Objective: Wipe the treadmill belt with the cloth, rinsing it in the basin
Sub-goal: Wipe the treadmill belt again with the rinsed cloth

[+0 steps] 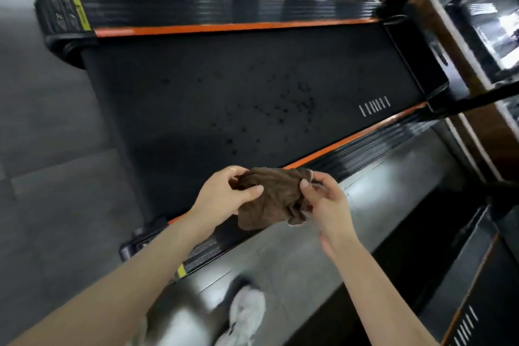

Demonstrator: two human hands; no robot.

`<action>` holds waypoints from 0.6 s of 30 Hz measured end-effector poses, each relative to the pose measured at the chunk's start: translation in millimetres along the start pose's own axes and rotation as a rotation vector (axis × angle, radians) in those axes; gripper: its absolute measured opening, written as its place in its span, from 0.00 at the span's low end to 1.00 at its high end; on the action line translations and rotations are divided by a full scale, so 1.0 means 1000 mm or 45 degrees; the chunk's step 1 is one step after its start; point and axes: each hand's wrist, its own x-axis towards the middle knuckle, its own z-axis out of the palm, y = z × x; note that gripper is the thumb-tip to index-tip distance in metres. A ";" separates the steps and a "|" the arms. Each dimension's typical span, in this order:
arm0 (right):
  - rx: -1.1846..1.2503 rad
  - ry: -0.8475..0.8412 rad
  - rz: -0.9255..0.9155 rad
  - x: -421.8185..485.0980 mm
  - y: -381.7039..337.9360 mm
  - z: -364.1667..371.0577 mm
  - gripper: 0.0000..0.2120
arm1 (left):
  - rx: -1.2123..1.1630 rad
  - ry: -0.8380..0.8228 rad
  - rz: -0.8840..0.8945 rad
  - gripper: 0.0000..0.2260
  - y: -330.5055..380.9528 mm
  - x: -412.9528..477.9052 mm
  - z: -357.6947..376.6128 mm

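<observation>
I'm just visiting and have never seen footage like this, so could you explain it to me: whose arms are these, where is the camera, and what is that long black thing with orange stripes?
There is no robot here. The single picture comes from a camera worn on a person's head, looking down past their own bare arms. The long black thing is a treadmill lying across the view; its dark belt runs between two side rails edged in orange. Dark specks are scattered over the middle of the belt. The left hand and right hand together hold a crumpled brown cloth in the air above the near rail, pinched in the fingers. It is not touching the belt. Below, a white shoe stands on the grey floor. No basin is in view.
</observation>
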 end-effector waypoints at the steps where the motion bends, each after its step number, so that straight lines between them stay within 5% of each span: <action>1: 0.001 -0.025 -0.007 0.027 -0.003 -0.005 0.04 | -0.011 0.010 0.000 0.15 0.004 0.021 0.007; 11: -0.257 -0.178 -0.006 0.312 -0.001 -0.085 0.07 | 0.027 0.283 -0.071 0.22 0.016 0.241 0.127; 18: -0.919 0.105 -0.250 0.480 0.029 -0.146 0.08 | 0.075 0.513 -0.270 0.16 -0.008 0.326 0.200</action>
